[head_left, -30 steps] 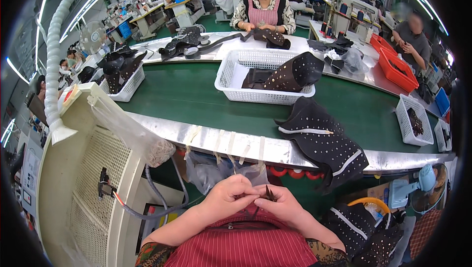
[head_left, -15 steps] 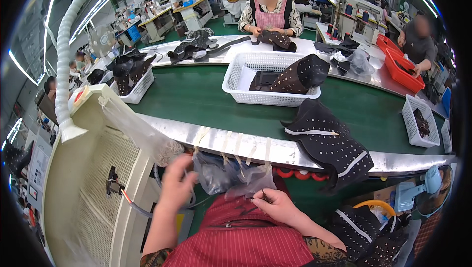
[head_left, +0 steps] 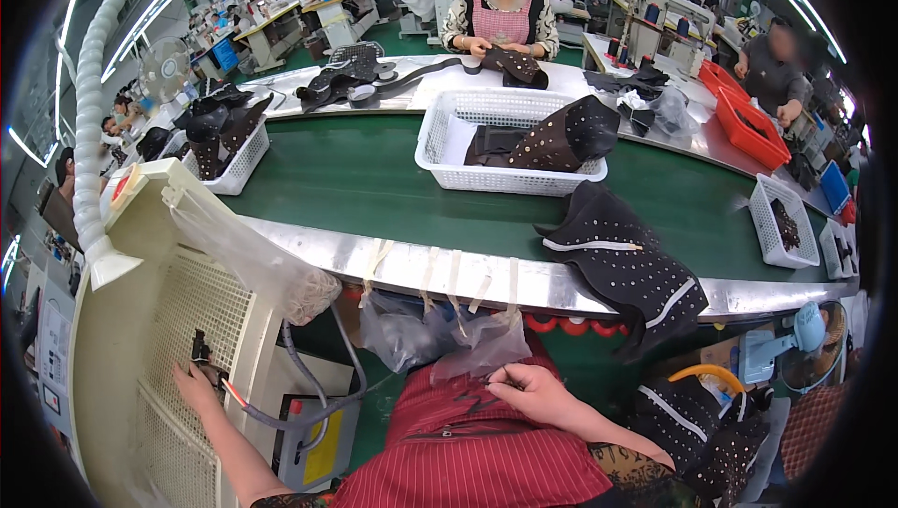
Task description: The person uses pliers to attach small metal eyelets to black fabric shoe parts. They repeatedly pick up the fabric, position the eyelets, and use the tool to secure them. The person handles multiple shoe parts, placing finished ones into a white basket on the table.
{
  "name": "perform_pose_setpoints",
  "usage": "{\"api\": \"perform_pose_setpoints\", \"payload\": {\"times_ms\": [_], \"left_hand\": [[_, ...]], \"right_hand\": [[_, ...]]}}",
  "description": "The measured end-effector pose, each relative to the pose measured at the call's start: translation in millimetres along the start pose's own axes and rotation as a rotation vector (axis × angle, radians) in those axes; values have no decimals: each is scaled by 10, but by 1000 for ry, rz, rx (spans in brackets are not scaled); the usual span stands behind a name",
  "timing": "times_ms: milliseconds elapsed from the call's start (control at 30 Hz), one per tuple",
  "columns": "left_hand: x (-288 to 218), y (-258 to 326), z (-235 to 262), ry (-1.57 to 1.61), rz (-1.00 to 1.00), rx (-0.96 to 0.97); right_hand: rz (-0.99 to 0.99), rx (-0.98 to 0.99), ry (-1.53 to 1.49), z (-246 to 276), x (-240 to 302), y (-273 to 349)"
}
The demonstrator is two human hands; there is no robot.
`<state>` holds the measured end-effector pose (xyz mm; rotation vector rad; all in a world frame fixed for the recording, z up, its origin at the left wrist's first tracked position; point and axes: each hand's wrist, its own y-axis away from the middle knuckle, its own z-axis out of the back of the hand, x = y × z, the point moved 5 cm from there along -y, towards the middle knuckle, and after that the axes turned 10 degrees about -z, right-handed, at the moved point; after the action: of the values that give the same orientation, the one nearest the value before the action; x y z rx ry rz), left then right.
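My left hand (head_left: 195, 388) is stretched out, fingers apart, beside a small black device (head_left: 200, 349) that lies against the mesh panel (head_left: 192, 293) of a cream-coloured booth. A grey cable (head_left: 299, 421) with a red and white end runs to the device. Over my lap, my right hand (head_left: 535, 394) is closed in a pinch on something small and dark, too small to name. A red pinstriped apron (head_left: 468, 472) covers my lap, with dark thread-like bits lying on it. Clear plastic bags (head_left: 412, 332) hang from the metal table edge just beyond my right hand.
Black studded fabric with white strips (head_left: 627, 269) drapes over the metal edge (head_left: 374, 263). A white basket (head_left: 444, 171) holding studded pieces stands on the green belt (head_left: 346, 171). A white flexible duct (head_left: 89, 152) hangs at left; a blue fan (head_left: 776, 349) stands at right. A co-worker sits opposite.
My left hand has moved left and down, from beside the hanging bags to the black device. My right hand stays pinched over my lap. The whole view has shifted slightly.
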<state>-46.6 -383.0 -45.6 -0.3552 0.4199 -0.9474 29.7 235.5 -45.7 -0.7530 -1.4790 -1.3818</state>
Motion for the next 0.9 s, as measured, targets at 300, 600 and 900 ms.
{"api": "perform_pose_setpoints", "payload": {"times_ms": [300,600,900], "left_hand": [[450,-135,-327,488,117,98],[-1680,940,371,753,-723,-163],[-1904,1058,161,545,-944,-172]], "right_hand": [[190,-103,161,-219,98,-36],[244,-330,-3,-124,61,290],[6,-588,-222,296,-521,658]]}}
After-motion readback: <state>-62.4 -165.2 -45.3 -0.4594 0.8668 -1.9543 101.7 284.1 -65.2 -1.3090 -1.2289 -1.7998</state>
